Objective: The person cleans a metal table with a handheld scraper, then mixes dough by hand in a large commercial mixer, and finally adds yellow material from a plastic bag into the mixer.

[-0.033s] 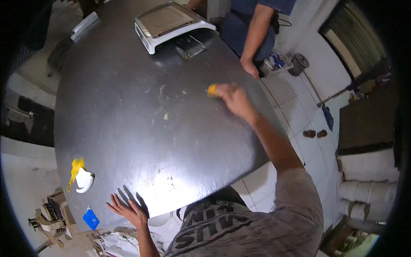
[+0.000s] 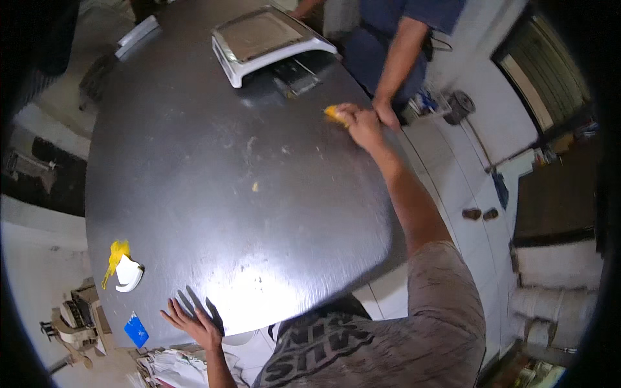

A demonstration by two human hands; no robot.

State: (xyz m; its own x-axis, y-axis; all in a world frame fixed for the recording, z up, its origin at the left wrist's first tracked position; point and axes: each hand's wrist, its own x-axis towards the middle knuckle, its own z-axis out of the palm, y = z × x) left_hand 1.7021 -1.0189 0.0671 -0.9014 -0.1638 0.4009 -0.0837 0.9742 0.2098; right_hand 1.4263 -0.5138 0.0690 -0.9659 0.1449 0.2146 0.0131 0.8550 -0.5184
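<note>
My right arm reaches across the dark grey table (image 2: 187, 174). At its far right side my right hand (image 2: 364, 128) is closed on a small yellow piece (image 2: 334, 114), pressed to the surface; its exact kind is unclear. My left hand (image 2: 197, 326) lies with fingers spread at the near edge, holding nothing. Left of it is a flat blue piece (image 2: 136, 331). Farther up that side, a white curved piece (image 2: 129, 274) lies against a crumpled yellow thing (image 2: 118, 251). Pale smudges and a small yellowish crumb (image 2: 255, 187) mark the tabletop.
A white weighing scale (image 2: 259, 42) stands at the far end, with a dark flat object (image 2: 296, 77) beside it. Another person's hand (image 2: 386, 113) rests at the far right edge, close to my right hand. Slippers (image 2: 471, 213) lie on the tiled floor.
My right hand has moved farther away and slightly right with the yellow piece, nearer the other person's hand. My left hand stays put. The view has shifted slightly.
</note>
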